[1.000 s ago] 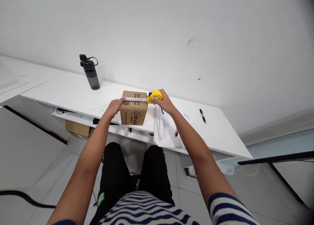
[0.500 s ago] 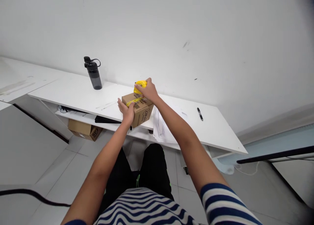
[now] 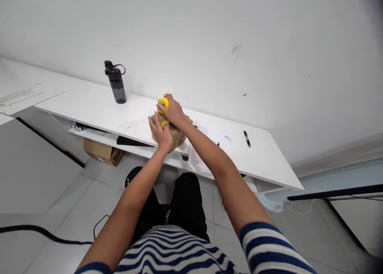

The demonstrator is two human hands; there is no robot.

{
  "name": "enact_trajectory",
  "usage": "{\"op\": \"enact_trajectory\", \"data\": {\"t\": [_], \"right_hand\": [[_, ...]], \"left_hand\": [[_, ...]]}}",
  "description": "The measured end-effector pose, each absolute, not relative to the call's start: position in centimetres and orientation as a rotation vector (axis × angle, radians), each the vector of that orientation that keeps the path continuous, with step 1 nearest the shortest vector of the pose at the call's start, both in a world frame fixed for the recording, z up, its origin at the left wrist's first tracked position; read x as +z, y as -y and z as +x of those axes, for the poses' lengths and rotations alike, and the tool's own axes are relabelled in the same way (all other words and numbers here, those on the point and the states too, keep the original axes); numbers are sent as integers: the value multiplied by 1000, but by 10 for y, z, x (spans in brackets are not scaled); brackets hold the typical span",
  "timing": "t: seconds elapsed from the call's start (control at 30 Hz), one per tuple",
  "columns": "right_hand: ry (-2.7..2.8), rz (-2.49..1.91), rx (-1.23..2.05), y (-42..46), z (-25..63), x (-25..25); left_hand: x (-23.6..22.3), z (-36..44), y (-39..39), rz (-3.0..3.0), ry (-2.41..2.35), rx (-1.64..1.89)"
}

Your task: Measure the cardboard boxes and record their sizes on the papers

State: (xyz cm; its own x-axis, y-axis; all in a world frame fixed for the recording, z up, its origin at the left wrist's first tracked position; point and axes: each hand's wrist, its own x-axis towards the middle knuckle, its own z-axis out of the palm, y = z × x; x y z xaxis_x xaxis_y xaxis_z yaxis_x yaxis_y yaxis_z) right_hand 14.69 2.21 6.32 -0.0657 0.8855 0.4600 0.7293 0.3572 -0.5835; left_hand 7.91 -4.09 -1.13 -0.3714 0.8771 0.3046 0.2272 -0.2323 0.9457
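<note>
A small brown cardboard box (image 3: 178,140) with dark print sits at the front of the white desk, partly covered by both hands. My right hand (image 3: 174,111) is closed around a yellow tape measure (image 3: 163,103) above the box's far left part. A short stretch of yellow tape blade (image 3: 164,123) shows against the box between the hands. My left hand (image 3: 161,134) grips the near left side of the box, fingers along it and thumb by the blade. The blade's end is hidden.
White papers (image 3: 197,160) lie right of the box, and a black pen (image 3: 247,139) rests farther right on the desk (image 3: 269,158). At the back left stands a dark water bottle (image 3: 117,86). Below the desk is another cardboard box (image 3: 100,150). A wall runs behind.
The right hand and tape measure have shifted left, nearer the left hand. My left hand has moved slightly right, and the box appears turned a little.
</note>
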Motion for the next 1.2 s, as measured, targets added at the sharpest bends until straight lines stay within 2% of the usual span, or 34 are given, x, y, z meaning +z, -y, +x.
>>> {"op": "enact_trajectory", "data": {"t": [0.23,0.53,0.93,1.2], "right_hand": [[1907,-1464,197,14,166,65],[1702,-1488,276,93,223,49],[1510,-1354,188,104,220,8],[1433,-1300,178,79,214,27]], "left_hand": [[-13,76,40,1356,-1525,1636],[-18,76,38,1427,-1508,1649],[-18,73,39,1437,-1486,1658],[-20,67,40,1429,-1438,1644]]}}
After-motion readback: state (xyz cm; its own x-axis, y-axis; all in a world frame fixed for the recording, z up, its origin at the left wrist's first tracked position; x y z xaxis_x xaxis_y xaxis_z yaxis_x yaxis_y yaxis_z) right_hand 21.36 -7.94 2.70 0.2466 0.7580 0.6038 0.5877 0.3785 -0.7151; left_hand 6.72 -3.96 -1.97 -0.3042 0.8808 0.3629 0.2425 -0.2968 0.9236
